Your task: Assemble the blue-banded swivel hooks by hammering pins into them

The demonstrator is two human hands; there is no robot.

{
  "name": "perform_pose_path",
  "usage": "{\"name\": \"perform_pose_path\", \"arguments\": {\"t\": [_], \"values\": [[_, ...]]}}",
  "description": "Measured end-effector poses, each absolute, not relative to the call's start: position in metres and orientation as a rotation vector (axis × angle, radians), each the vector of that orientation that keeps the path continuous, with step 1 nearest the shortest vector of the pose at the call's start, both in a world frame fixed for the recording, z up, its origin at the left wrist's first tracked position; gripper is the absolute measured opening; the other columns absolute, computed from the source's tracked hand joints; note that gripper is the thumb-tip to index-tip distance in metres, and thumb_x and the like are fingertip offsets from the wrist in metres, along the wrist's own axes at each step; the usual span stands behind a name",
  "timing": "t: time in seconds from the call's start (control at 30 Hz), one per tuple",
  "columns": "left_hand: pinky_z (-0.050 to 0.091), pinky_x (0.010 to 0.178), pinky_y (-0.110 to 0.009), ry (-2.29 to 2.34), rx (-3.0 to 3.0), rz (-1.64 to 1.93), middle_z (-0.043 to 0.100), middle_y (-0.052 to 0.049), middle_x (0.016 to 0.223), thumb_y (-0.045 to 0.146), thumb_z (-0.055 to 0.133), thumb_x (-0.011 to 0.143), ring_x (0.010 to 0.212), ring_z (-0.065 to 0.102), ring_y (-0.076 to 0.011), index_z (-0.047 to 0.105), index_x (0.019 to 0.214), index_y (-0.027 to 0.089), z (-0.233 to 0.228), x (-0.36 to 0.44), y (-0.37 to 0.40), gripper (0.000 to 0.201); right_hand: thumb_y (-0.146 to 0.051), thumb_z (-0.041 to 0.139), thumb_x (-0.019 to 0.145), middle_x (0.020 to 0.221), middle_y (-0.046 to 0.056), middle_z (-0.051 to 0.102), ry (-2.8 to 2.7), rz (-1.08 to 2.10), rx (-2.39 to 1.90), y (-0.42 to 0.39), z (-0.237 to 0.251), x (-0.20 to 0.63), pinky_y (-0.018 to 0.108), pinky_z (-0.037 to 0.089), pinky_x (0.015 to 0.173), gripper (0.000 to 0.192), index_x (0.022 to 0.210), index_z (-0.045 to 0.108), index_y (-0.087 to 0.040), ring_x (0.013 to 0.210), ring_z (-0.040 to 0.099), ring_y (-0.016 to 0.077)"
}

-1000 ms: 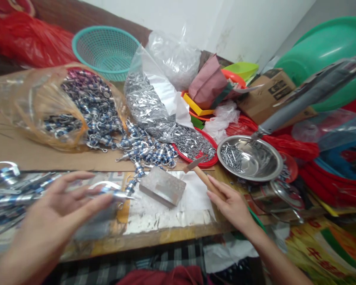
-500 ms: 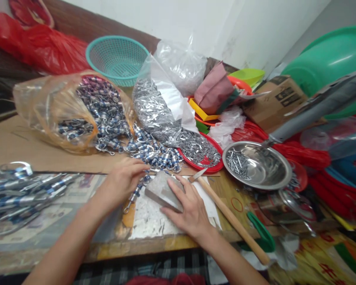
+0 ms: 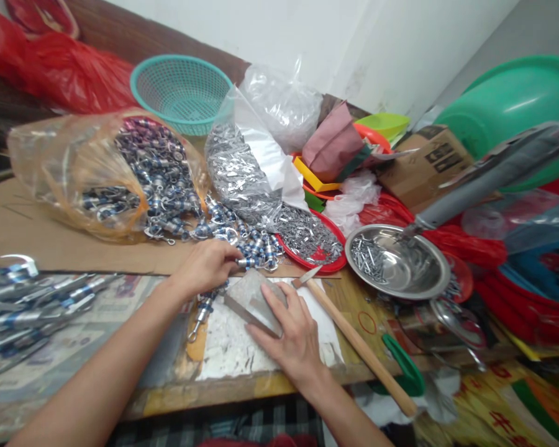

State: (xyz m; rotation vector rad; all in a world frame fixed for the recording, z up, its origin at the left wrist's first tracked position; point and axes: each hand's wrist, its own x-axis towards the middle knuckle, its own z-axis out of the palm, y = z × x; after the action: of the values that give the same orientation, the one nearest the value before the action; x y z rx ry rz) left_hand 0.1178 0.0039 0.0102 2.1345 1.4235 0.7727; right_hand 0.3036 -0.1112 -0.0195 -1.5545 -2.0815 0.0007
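Observation:
My right hand (image 3: 295,338) is closed around a grey metal block (image 3: 256,301), thumb on the near side and fingers over the top. The block rests on a worn white sheet (image 3: 230,360) on the bench. My left hand (image 3: 209,266) is beyond the block's left side, its fingers pinched at a small blue-banded silver metal hook fitting (image 3: 246,264). Several more such fittings lie heaped (image 3: 261,246) just past its fingertips. Another fitting (image 3: 200,316) lies below that hand, left of the block. A hammer (image 3: 361,344) with a wooden handle lies to the right.
A plastic bag of fittings (image 3: 51,167) lies at the left back. Beside it are a bag of small metal strips (image 3: 240,174) and a red tray (image 3: 342,264) of strips. A steel bowl (image 3: 422,264) holds pins at right. More fittings (image 3: 37,304) lie at the left front.
My left hand has moved slightly right and up towards the heap, its fingers more curled. The right hand stays on the block. The view has shifted a little.

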Motion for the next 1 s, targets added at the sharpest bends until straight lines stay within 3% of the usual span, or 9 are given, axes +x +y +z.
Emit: {"name": "perform_pose_path", "arguments": {"t": [0.27,0.37,0.47,0.53,0.7,0.8,0.9,1.0], "values": [[0.052,0.065,-0.033,1.550,1.731,1.166,0.066,-0.004,0.074,0.032,0.057,0.072,0.067,0.063,-0.0180,0.060,0.095,0.015,0.030,0.097,-0.029,0.029,-0.042,0.065,0.069,0.125,0.011,0.045,-2.060,0.202,-1.599,-0.117,-0.013,0.300,0.044,0.047,0.084,0.065,0.128,0.044,-0.027,0.106,0.048,0.0287],[0.052,0.063,-0.028,1.400,1.213,1.298,0.064,0.000,0.073,0.026,0.068,0.063,0.069,0.063,-0.0156,0.059,0.099,0.019,0.043,0.106,-0.058,0.038,-0.046,0.068,0.066,0.129,0.010,0.041,-2.061,0.369,-1.484,-0.109,-0.002,0.310,0.044,0.042,0.093,0.073,0.131,0.040,-0.026,0.115,0.043,0.0275],[0.051,0.058,-0.027,1.336,1.126,1.251,0.062,0.002,0.065,0.026,0.070,0.060,0.062,0.061,-0.0140,0.056,0.110,0.020,0.041,0.124,-0.084,0.051,-0.037,0.054,0.081,0.126,0.009,0.045,-1.889,0.203,-1.429,-0.073,0.012,0.338,0.040,0.038,0.097,0.044,0.122,0.050,-0.024,0.117,0.043,0.0221],[0.050,0.054,-0.026,1.398,1.179,1.232,0.059,0.003,0.061,0.029,0.068,0.063,0.057,0.058,-0.0130,0.051,0.116,0.018,0.033,0.139,-0.097,0.056,-0.024,0.041,0.088,0.120,0.011,0.051,-1.765,-0.023,-1.666,-0.038,0.017,0.362,0.037,0.037,0.097,0.032,0.116,0.056,-0.018,0.114,0.046,0.0202],[0.045,0.046,-0.024,1.503,1.398,1.180,0.055,0.005,0.059,0.032,0.057,0.074,0.045,0.052,-0.0110,0.035,0.130,0.018,0.017,0.170,-0.113,0.062,-0.013,0.058,0.074,0.098,0.014,0.065,-1.974,0.028,-1.988,0.028,0.014,0.402,0.035,0.043,0.086,0.025,0.097,0.068,-0.014,0.096,0.058,0.0256],[0.044,0.044,-0.025,1.466,1.399,1.059,0.057,0.005,0.057,0.036,0.056,0.075,0.043,0.053,-0.0122,0.028,0.133,0.018,0.015,0.171,-0.114,0.067,-0.011,0.057,0.074,0.087,0.012,0.068,-2.022,0.057,-2.034,0.039,0.007,0.407,0.032,0.043,0.082,0.021,0.089,0.071,-0.016,0.089,0.061,0.0242],[0.043,0.045,-0.024,1.473,1.549,1.127,0.054,0.006,0.056,0.037,0.058,0.075,0.044,0.051,-0.0116,0.033,0.131,0.019,0.016,0.157,-0.107,0.064,-0.012,0.056,0.076,0.089,0.010,0.068,-2.059,0.102,-2.026,0.039,0.004,0.409,0.028,0.042,0.083,0.021,0.091,0.070,-0.017,0.090,0.060,0.0210],[0.046,0.058,-0.027,1.497,1.929,1.215,0.052,0.003,0.067,0.034,0.061,0.073,0.058,0.052,-0.0131,0.051,0.117,0.021,0.017,0.137,-0.088,0.047,-0.023,0.057,0.079,0.099,0.009,0.064,-2.099,0.162,-1.967,0.037,0.004,0.412,0.027,0.042,0.082,0.028,0.106,0.065,-0.018,0.092,0.059,0.0189]]}}
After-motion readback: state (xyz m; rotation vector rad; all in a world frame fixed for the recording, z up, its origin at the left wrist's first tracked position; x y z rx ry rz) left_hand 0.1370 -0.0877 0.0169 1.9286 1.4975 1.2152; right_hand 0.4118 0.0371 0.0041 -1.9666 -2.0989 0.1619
